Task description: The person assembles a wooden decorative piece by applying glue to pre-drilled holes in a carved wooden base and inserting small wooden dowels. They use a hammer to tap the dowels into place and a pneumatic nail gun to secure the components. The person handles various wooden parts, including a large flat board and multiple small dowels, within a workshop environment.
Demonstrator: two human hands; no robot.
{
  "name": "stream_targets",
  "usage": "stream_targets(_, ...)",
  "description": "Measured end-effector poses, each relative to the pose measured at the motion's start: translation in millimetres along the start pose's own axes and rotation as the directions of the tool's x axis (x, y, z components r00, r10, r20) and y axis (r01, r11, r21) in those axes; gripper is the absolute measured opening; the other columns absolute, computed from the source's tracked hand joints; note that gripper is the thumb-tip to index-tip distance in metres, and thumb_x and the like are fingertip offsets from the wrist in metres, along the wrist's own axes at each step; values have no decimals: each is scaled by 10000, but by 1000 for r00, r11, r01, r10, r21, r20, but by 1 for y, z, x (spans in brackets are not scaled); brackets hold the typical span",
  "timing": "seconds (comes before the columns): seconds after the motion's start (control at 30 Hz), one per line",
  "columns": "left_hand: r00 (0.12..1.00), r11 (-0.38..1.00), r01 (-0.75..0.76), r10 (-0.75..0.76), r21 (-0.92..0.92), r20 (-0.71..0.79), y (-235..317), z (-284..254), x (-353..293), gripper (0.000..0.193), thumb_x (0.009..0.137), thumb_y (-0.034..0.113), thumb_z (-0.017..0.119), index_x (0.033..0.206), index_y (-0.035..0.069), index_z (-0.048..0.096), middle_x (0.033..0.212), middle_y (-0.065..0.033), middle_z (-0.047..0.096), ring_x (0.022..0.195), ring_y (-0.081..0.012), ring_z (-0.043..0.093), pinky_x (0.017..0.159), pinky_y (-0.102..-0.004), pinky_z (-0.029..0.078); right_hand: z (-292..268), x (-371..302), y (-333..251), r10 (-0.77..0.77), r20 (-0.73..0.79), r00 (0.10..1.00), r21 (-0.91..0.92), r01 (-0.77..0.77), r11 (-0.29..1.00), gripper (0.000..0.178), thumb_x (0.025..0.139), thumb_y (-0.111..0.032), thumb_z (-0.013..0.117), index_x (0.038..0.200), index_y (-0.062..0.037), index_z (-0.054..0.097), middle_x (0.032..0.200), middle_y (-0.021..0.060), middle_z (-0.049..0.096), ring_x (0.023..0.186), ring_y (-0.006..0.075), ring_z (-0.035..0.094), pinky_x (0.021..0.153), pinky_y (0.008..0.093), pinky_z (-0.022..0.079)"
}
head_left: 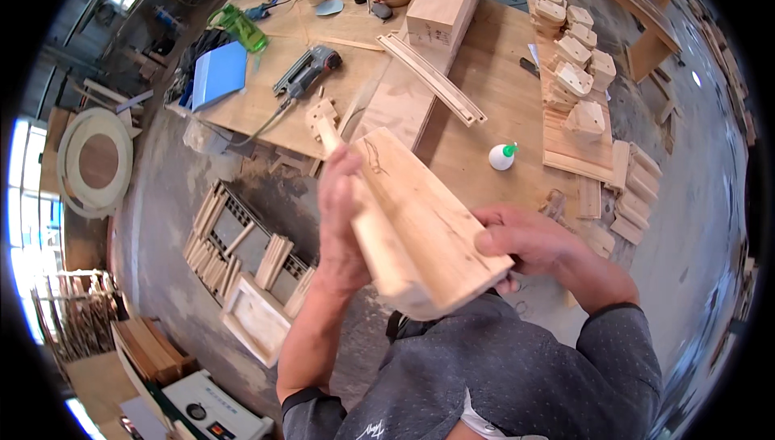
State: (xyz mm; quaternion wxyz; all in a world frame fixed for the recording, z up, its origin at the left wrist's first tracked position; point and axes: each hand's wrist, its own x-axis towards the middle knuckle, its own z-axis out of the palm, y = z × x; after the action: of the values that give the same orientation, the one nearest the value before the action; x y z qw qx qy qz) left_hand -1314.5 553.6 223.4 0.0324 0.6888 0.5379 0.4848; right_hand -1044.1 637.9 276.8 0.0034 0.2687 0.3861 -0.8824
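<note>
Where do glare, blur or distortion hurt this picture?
All in the head view: the left grip looks motion-blurred, the near end of the held wooden piece seems soft; windows at left glare white; straight edges bend toward the picture's border; the green-capped white bottle reads fairly crisp.

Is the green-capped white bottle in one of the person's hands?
No, the bottle sits on the table, while the left hand and right hand hold the wooden piece.

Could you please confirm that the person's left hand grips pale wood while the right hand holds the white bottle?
Not quite: the head view shows the right hand gripping pale wood too, while the white bottle stands on the table. The left hand is as you say.
</note>
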Motion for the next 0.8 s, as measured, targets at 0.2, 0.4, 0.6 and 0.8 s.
stream_targets(0.2,949,912,298,-316,-281,-21,-66,-6,58,978,739,193,865,1512,60,281,1371,-120,497,1349,-272,453,1179,-435,336,-66,72,39,-193,-368,909,-64,182,981,423,1031,-458,571,1040,-37,610,834,122,724,700,161,713,642,281,585)
stream_targets(0.4,956,908,250,-176,-338,235,-133,29,88,1065,633,157,939,1477,68,296,1415,-104,414,1324,-265,432,1186,-441,310,-220,105,190,-349,-937,12,-323,-405,855,820,749,-430,868,1340,16,515,1156,199,664,1086,307,649,913,416,532)
stream_targets(0.6,790,757,477,-146,-447,595,-138,68,107,932,665,186,924,1420,51,395,1363,-119,471,1265,-277,491,1091,-425,413,-242,157,145,-475,-861,-185,-382,-381,842,835,733,-371,873,1367,36,514,1316,260,581,1317,379,486,1089,494,395)
stream_targets(0.8,762,799,446,-103,-403,640,-134,124,97,1042,626,248,946,1441,11,342,1341,-175,438,1292,-329,455,1092,-438,424,-238,152,134,-249,-955,-163,-268,105,958,585,788,-239,850,1242,21,588,1150,170,700,1052,282,675,925,397,527)
